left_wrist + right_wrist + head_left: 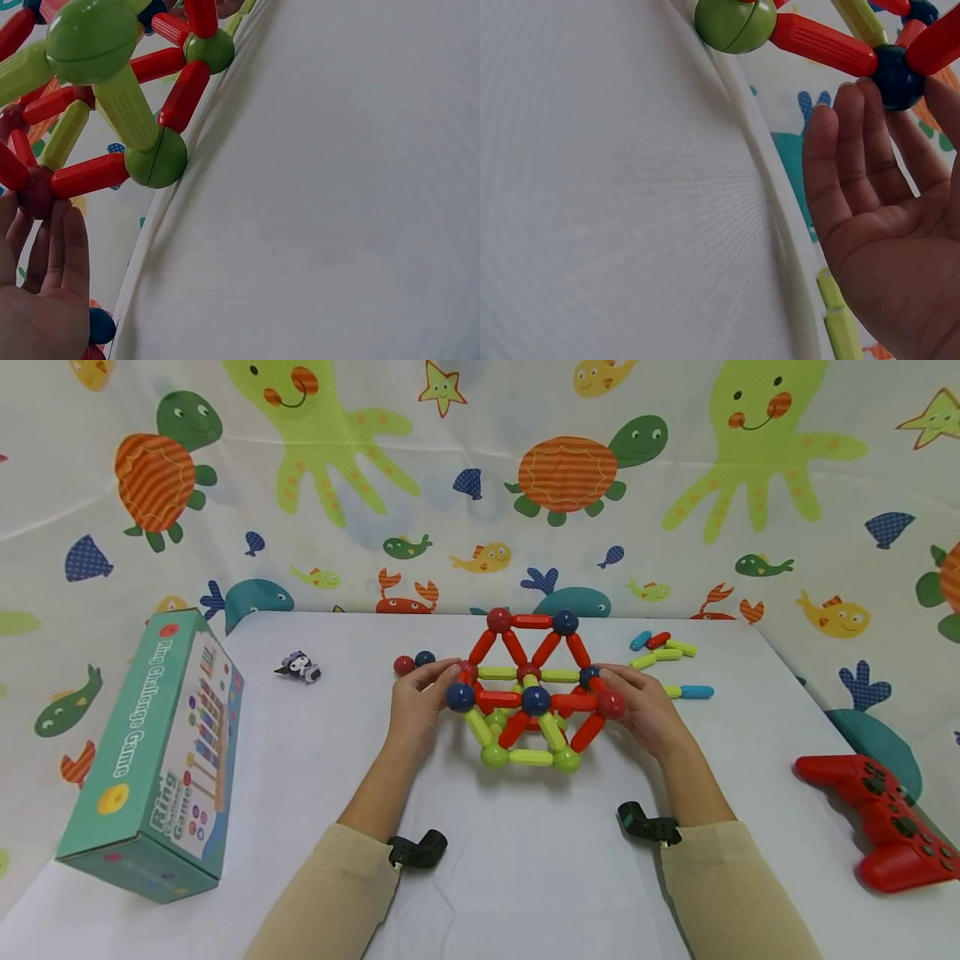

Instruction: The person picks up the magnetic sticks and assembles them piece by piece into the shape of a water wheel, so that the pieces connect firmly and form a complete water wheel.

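Observation:
Between both hands, above the white table, is a magnetic ball-and-stick structure of red and lime-green sticks joined by red, dark blue and green balls. The left hand holds its left side. In the left wrist view, that hand's fingertips and thumb are round a red ball. On the other side, the right hand grips the structure; its thumb and fingers pinch a dark blue ball in the right wrist view. Two green balls form the lower front edge, joined by a green stick.
Behind the left hand lie a loose red ball and a blue ball. Several loose sticks are at the back right. A small figurine and a game box stand left; a red game controller lies right.

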A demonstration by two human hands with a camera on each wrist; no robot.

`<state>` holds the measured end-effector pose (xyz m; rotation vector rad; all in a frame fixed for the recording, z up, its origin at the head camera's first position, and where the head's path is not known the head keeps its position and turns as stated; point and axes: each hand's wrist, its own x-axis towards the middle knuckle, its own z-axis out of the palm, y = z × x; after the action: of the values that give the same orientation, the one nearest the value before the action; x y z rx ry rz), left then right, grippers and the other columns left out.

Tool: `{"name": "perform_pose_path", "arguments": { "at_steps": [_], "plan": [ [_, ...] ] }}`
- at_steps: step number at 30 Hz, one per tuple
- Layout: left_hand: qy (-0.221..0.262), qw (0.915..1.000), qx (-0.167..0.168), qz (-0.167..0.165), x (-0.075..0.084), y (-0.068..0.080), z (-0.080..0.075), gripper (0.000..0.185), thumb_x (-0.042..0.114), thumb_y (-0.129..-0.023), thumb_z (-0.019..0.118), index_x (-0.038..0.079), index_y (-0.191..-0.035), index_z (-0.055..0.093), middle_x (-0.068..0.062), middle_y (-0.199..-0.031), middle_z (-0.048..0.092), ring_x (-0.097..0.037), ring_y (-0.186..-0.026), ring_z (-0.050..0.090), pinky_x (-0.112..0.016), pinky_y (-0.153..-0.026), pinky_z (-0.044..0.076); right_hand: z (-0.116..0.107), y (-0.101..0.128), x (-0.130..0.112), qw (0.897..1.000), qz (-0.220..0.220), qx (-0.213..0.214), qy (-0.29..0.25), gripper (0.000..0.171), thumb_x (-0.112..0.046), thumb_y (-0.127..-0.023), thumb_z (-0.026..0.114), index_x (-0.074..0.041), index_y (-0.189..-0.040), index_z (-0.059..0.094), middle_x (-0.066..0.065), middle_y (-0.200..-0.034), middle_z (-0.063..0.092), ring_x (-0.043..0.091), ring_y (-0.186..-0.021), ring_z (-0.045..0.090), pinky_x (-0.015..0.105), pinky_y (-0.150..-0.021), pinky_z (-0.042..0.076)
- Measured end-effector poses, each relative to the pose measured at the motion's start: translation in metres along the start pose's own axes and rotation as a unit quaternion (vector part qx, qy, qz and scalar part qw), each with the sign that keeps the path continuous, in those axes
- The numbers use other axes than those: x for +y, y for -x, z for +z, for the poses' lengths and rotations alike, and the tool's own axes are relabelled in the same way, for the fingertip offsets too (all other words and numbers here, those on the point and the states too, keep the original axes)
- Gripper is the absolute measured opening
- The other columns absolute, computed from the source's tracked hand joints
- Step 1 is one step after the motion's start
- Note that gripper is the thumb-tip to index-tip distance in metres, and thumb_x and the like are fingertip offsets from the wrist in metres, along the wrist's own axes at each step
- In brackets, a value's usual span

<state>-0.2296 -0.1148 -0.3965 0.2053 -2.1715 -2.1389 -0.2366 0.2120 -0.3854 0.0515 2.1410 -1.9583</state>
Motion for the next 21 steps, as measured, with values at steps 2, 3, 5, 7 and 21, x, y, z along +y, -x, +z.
{"name": "perform_pose_path", "arguments": {
  "at_steps": [2, 3, 5, 7, 21],
  "plan": [
    [-0.004, 1.0, 0.0, -0.001, 0.0006, 0.0003, -0.0003, 0.031, 0.035, -0.099, 0.07, 0.019, -0.125, 0.075, -0.002, -0.128, 0.068, -0.018, -0.117, 0.066, -0.024, -0.091, 0.059, 0.0, 0.0001, -0.0004, 1.0, -0.001, -0.001, 0.0, 0.06, -0.045, -0.105, 0.057, -0.012, -0.154, 0.048, 0.008, -0.155, 0.045, 0.013, -0.127, 0.054, 0.016, -0.093, 0.055],
    [-0.006, 1.0, -0.001, -0.001, 0.0008, 0.0005, -0.0003, 0.031, 0.036, -0.099, 0.07, 0.02, -0.125, 0.076, -0.002, -0.127, 0.069, -0.018, -0.117, 0.065, -0.024, -0.091, 0.059, 0.0001, 0.0002, -0.0005, 1.0, -0.002, -0.001, -0.001, 0.06, -0.045, -0.105, 0.057, -0.012, -0.154, 0.048, 0.008, -0.155, 0.045, 0.014, -0.129, 0.053, 0.016, -0.093, 0.055],
    [-0.005, 1.0, -0.002, 0.0, 0.0009, 0.0002, -0.0005, 0.032, 0.037, -0.099, 0.07, 0.02, -0.126, 0.075, -0.002, -0.128, 0.069, -0.018, -0.117, 0.065, -0.024, -0.092, 0.059, -0.0003, 0.0002, -0.0002, 1.0, -0.004, -0.001, -0.004, 0.058, -0.044, -0.105, 0.058, -0.013, -0.153, 0.049, 0.007, -0.153, 0.046, 0.015, -0.131, 0.051, 0.016, -0.093, 0.055],
    [-0.005, 1.0, -0.003, 0.002, 0.0011, 0.0001, -0.0006, 0.032, 0.037, -0.099, 0.07, 0.02, -0.126, 0.075, -0.001, -0.127, 0.069, -0.018, -0.117, 0.065, -0.024, -0.092, 0.059, -0.0007, 0.0001, 0.0002, 1.0, -0.007, -0.001, -0.007, 0.057, -0.044, -0.104, 0.059, -0.013, -0.152, 0.051, 0.005, -0.151, 0.047, 0.016, -0.132, 0.05, 0.017, -0.092, 0.056],
    [0.017, 0.9995, -0.017, 0.019, 0.0001, 0.0005, -0.002, 0.031, 0.034, -0.099, 0.07, 0.019, -0.127, 0.075, -0.004, -0.123, 0.071, -0.018, -0.108, 0.07, -0.022, -0.091, 0.058, -0.0022, 0.0002, 0.0036, 0.999, -0.039, -0.011, -0.027, 0.045, -0.041, -0.103, 0.062, -0.017, -0.14, 0.06, -0.007, -0.125, 0.064, 0.011, -0.113, 0.063, 0.02, -0.091, 0.057]
  ]
}}
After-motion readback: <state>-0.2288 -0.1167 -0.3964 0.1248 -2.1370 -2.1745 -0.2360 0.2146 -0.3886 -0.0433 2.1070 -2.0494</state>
